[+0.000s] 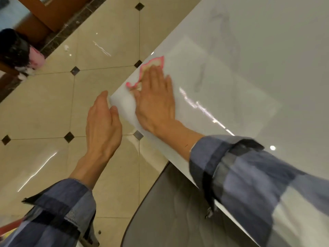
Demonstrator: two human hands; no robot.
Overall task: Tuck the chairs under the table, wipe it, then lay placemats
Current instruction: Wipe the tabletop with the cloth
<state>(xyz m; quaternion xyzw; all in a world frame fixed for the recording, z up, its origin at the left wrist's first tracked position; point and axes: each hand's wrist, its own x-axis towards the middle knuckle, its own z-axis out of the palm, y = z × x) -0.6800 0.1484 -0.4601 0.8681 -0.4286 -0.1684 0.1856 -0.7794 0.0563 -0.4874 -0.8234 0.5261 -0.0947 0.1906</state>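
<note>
Glossy cream floor tiles with dark diamond insets run under a white table, and we stand at its near corner. Our right fingers lie straight and flat, pressing a pink-edged cloth onto the tabletop just inside the corner; the right hand grips nothing, it only bears down, palm on the surface. Our left fingers are straight too and hold nothing, with the left hand hovering off the table beside the corner, thumb just at the edge; we cannot tell whether it touches. From this we judge the wiping step is in hand, with placemats not yet laid, since none shows. Next we likely need to sweep the cloth along the edge and then across the wide top, where faint grey smears sit well apart from the cloth. A grey chair stands close beneath us, its back touching or nearly touching the table edge, so it seems tucked in. It could crowd our legs as we move round. Across the floor, near a wooden wall base, sits a pink bin with a dark liner, well clear of our path. Our checked sleeves are rolled back from the wrists.
</note>
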